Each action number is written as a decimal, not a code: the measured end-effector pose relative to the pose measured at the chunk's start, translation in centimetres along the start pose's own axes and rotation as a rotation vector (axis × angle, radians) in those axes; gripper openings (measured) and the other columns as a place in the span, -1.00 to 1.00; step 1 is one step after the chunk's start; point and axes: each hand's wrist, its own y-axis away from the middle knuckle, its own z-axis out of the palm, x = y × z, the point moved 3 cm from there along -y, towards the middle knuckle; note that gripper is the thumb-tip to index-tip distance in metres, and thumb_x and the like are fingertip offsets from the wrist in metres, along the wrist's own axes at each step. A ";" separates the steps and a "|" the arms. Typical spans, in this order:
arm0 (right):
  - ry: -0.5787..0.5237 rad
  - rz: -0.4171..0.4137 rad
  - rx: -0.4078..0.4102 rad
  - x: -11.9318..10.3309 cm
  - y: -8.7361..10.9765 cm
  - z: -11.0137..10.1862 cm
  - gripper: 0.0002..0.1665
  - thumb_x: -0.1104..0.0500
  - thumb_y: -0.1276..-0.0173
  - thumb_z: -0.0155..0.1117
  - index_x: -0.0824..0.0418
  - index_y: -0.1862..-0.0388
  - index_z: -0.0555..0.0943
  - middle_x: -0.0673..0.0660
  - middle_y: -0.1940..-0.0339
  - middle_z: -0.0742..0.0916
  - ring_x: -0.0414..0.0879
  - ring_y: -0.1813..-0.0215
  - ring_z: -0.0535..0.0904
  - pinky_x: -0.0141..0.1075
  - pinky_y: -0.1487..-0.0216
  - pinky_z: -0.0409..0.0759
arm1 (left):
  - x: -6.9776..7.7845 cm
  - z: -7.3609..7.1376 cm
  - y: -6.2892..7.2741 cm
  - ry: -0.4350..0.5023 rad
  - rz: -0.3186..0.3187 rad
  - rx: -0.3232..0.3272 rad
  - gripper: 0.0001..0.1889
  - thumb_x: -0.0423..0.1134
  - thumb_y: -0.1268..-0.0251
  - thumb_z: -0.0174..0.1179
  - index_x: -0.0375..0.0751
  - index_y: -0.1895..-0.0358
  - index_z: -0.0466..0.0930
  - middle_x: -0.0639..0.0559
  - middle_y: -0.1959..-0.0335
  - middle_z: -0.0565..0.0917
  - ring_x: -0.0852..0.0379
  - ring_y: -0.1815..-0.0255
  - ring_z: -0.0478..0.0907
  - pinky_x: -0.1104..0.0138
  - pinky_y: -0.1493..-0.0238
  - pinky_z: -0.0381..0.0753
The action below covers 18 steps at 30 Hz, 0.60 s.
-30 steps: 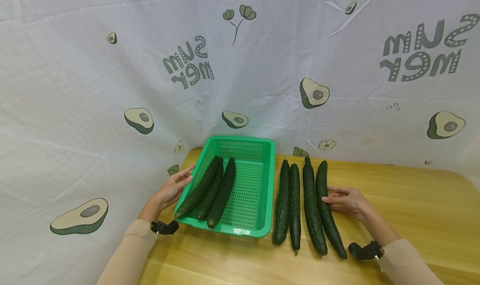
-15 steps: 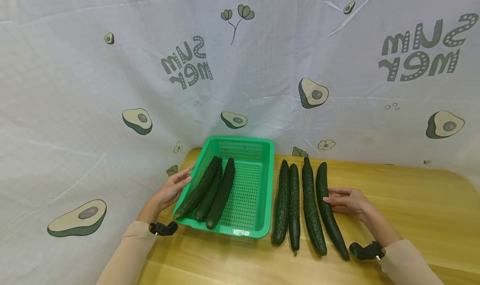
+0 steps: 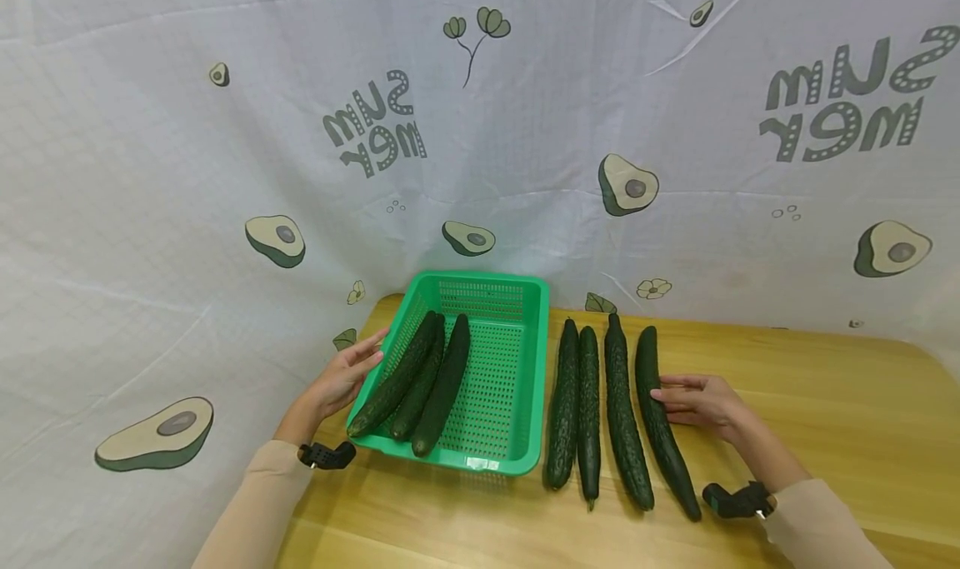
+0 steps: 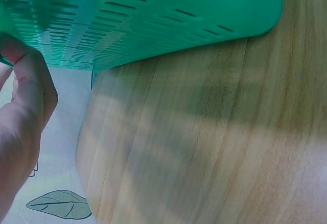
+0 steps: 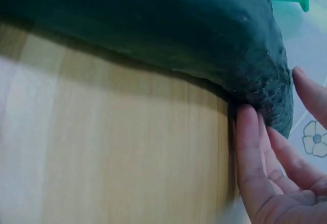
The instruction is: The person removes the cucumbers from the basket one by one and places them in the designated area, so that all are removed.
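Note:
My left hand (image 3: 341,381) holds the left rim of a green plastic basket (image 3: 546,369); in the left wrist view, a bent finger (image 4: 33,81) reaches up at the basket's slotted side (image 4: 153,20). Three dark green cucumbers (image 3: 444,390) lie slanted along the basket's left half. To its right, several more lie in a row on the table. The rightmost cucumber (image 3: 670,456) is between the thumb and fingers of my right hand (image 3: 705,402), held at mid-length from its right side. In the right wrist view, the fingers (image 5: 250,142) meet the side of this cucumber (image 5: 153,25).
A wooden table (image 3: 817,419) carries everything. Left of the held cucumber lie a bumpy one (image 3: 624,419), a thin one (image 3: 589,411) and a thicker one (image 3: 564,411) beside the basket. A white cloth with avocado prints (image 3: 525,136) hangs behind the table and along its left.
My right hand has shifted slightly right with the rightmost cucumber, widening the gap to its neighbour. My left hand stays at the basket, and the other cucumbers lie as before.

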 end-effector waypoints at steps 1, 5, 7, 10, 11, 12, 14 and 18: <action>0.002 0.002 0.002 0.0 0.0 0.0 -0.14 0.19 -0.43 0.33 0.67 -0.44 0.15 0.15 0.00 0.68 -0.04 0.04 0.67 -0.09 0.00 0.67 | 0.0 0.0 0.0 -0.001 0.001 -0.001 -0.35 -0.19 -0.61 0.00 -0.11 -0.63 -0.02 -0.29 -0.57 -0.10 0.34 0.13 0.35 0.44 0.64 0.16; -0.016 -0.004 -0.012 0.0 0.0 -0.2 -0.17 0.20 -0.44 0.32 0.68 -0.42 0.17 0.12 0.02 0.68 -0.04 0.05 0.67 -0.09 0.00 0.67 | 0.0 0.0 -0.1 -0.002 0.011 -0.008 -0.35 -0.19 -0.62 0.00 -0.13 -0.63 -0.04 -0.30 -0.59 -0.16 -0.06 -0.52 0.02 0.50 0.52 0.30; -0.051 -0.006 -0.015 -0.1 0.0 -0.3 -0.19 0.22 -0.44 0.32 0.68 -0.41 0.18 0.08 0.08 0.71 -0.05 0.09 0.69 -0.10 0.02 0.67 | 0.0 0.0 -0.1 -0.006 0.017 -0.014 -0.35 -0.19 -0.62 -0.01 -0.13 -0.63 -0.05 -0.28 -0.60 -0.21 -0.14 -0.59 -0.29 0.54 0.38 0.37; -0.106 -0.021 -0.018 -0.6 0.0 -0.6 -0.24 0.24 -0.43 0.31 0.68 -0.38 0.23 0.05 0.15 0.74 -0.05 0.14 0.72 -0.09 0.05 0.68 | -0.1 0.1 -0.1 -0.011 0.019 -0.018 -0.35 -0.19 -0.63 -0.02 -0.13 -0.63 -0.05 -0.25 -0.61 -0.24 -0.15 -0.60 -0.32 0.49 -0.17 0.38; -0.118 -0.031 -0.017 -0.8 0.1 -0.7 -0.26 0.25 -0.43 0.31 0.67 -0.37 0.25 0.05 0.16 0.75 -0.04 0.15 0.73 -0.09 0.05 0.69 | -0.1 0.1 -0.1 -0.011 0.020 -0.018 -0.35 -0.19 -0.63 -0.02 -0.13 -0.63 -0.05 -0.24 -0.61 -0.24 -0.14 -0.60 -0.32 0.40 -0.36 0.22; -0.128 -0.038 -0.008 -1.0 0.1 -0.8 -0.30 0.25 -0.43 0.32 0.64 -0.35 0.30 0.05 0.17 0.76 -0.04 0.16 0.73 -0.10 0.06 0.69 | -0.1 0.1 -0.1 -0.011 0.021 -0.019 -0.35 -0.20 -0.63 -0.03 -0.13 -0.63 -0.05 -0.23 -0.61 -0.24 -0.14 -0.60 -0.32 0.31 -0.45 0.07; -0.128 -0.066 -0.010 -1.6 0.1 -1.0 -0.39 0.25 -0.44 0.31 0.58 -0.32 0.38 0.04 0.16 0.75 -0.04 0.16 0.73 -0.12 0.07 0.69 | -0.1 0.2 -0.1 -0.002 0.022 -0.020 -0.36 -0.21 -0.63 -0.03 -0.13 -0.63 -0.05 -0.21 -0.62 -0.25 -0.13 -0.60 -0.32 0.14 -0.50 -0.18; -0.105 -0.123 -0.012 -3.0 0.2 -1.2 -0.57 0.24 -0.49 0.25 0.39 -0.25 0.49 0.01 0.13 0.73 -0.04 0.13 0.72 -0.18 0.07 0.69 | 0.0 0.2 0.0 0.003 0.021 -0.019 -0.36 -0.23 -0.63 -0.03 -0.13 -0.63 -0.05 -0.20 -0.62 -0.24 -0.11 -0.60 -0.32 0.29 -0.47 -0.04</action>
